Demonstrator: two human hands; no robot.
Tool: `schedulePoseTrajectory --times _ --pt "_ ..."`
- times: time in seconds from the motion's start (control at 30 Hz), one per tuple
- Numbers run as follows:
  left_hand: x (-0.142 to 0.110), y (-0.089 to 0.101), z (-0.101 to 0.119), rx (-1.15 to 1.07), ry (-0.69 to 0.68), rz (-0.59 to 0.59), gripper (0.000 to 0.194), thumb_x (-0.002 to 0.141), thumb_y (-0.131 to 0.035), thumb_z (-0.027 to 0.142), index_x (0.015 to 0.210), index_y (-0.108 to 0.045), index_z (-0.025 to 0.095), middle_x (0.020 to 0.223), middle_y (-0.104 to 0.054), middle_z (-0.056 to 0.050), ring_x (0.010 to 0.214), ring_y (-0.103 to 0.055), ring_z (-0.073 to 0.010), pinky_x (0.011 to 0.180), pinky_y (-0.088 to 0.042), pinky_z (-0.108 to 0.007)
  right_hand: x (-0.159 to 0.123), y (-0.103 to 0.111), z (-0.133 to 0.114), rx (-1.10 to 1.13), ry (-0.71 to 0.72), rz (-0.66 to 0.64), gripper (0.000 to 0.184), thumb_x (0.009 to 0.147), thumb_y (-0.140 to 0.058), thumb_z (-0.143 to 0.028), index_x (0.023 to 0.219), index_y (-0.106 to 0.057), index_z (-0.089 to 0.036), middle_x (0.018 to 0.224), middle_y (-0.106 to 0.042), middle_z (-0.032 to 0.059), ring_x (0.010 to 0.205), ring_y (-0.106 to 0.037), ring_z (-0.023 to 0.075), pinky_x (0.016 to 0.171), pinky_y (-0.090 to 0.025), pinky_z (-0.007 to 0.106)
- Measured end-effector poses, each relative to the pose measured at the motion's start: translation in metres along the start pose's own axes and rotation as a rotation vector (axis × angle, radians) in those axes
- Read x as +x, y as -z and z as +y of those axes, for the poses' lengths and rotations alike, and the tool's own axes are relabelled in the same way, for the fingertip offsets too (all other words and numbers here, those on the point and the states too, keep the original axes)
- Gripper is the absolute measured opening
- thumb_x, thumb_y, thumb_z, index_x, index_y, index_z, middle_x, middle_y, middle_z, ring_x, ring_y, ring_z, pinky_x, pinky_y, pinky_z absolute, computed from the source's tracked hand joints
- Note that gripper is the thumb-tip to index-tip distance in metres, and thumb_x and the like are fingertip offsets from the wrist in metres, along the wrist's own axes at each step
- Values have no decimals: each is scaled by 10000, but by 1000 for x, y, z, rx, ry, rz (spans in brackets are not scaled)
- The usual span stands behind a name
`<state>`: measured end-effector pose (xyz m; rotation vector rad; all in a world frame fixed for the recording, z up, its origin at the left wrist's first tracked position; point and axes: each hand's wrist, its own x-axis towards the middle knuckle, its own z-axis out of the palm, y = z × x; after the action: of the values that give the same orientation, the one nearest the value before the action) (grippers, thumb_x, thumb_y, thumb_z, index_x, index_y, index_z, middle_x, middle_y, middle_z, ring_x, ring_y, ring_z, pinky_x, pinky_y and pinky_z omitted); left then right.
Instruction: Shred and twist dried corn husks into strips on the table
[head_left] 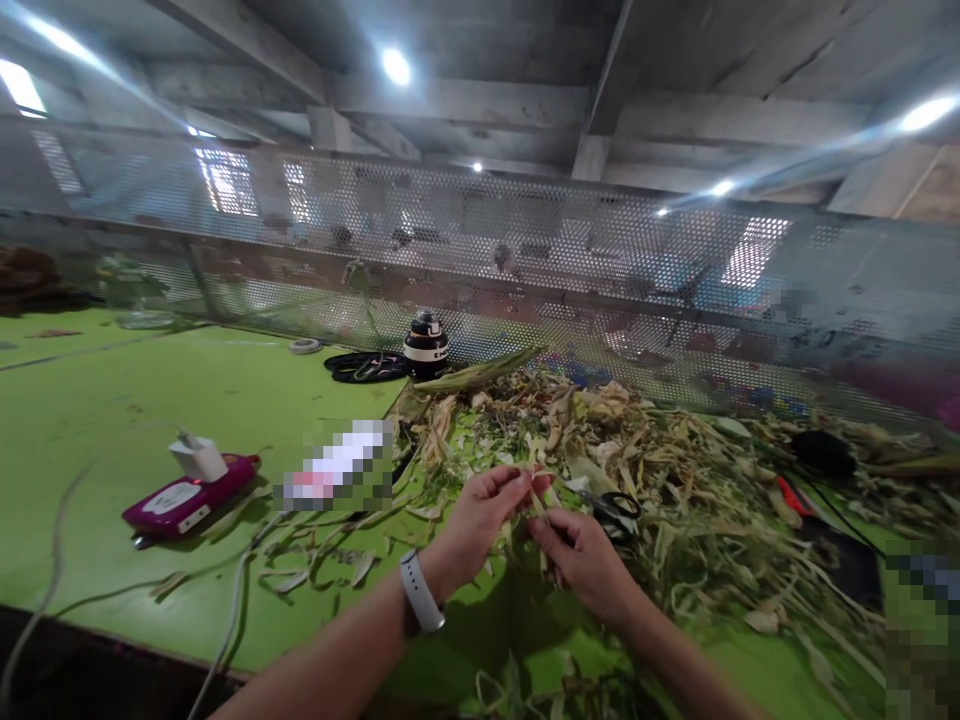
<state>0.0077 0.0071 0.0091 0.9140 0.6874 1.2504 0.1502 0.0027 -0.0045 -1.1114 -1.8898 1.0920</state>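
Observation:
My left hand (484,515), with a pale watch band (422,592) at its wrist, is closed in a pinch on a narrow strip of what looks like dried corn husk (536,500). Close beside it, my right hand (581,555) pinches the lower part of the strip, fingers curled. Whether the hands hold one strip or more, I cannot tell. Black-handled scissors (621,506) lie just beyond my right hand, their blades partly among the husks. A large heap of dry husks (690,490) spreads behind the hands and to the right.
On the green table (232,385), a purple power strip (187,500) with a white plug (199,457) sits at left, cables trailing forward. A blurred-out flat item (337,465), a black jar (427,347) and a coiled black cord (367,366) lie farther in. A perforated metal screen (465,265) borders the back.

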Motion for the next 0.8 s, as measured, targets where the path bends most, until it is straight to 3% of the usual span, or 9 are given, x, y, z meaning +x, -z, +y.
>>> schedulePoseTrajectory --times 0.27,0.4,0.5,0.6,0.7,0.8 --pt "4 7 10 -135 -2 78 235 656 -729 298 818 -673 137 902 -698 -81 907 -620 -188 853 -478 -321 -2 0 -2 226 -138 -181 451 750 -513 -599 689 -576 -157 435 -453 -56 347 -369 66 362 -284 192" --pt "3 8 14 -130 11 67 220 690 -700 284 865 -658 157 902 -681 -64 933 -604 -187 767 -505 -288 -2 2 0 278 -158 -206 422 726 -578 -568 637 -560 -156 450 -464 -54 365 -406 61 377 -303 180" --pt "3 7 13 -111 65 78 200 711 -676 304 862 -644 178 827 -660 -30 805 -607 -133 598 -468 -188 0 5 1 386 -207 -101 434 729 -568 -585 666 -570 -156 467 -506 -42 374 -423 60 369 -268 171" --pt "2 6 9 -10 79 37 210 689 -696 325 816 -634 170 749 -624 3 583 -517 -54 469 -342 -137 3 6 -3 629 -325 28 475 728 -521 -636 757 -590 -167 471 -519 -42 354 -398 64 346 -232 175" --pt "1 5 6 108 20 -53 269 666 -715 356 812 -628 148 678 -585 14 518 -434 -38 458 -282 -154 4 8 -9 905 -405 151 406 664 -647 -558 813 -593 -184 519 -531 -48 394 -415 67 376 -289 177" --pt "0 3 6 164 9 -77 324 663 -706 399 831 -622 135 673 -582 4 529 -425 -51 477 -275 -176 4 10 -12 1073 -396 201 329 628 -716 -460 764 -583 -192 526 -505 -63 407 -399 57 399 -308 176"
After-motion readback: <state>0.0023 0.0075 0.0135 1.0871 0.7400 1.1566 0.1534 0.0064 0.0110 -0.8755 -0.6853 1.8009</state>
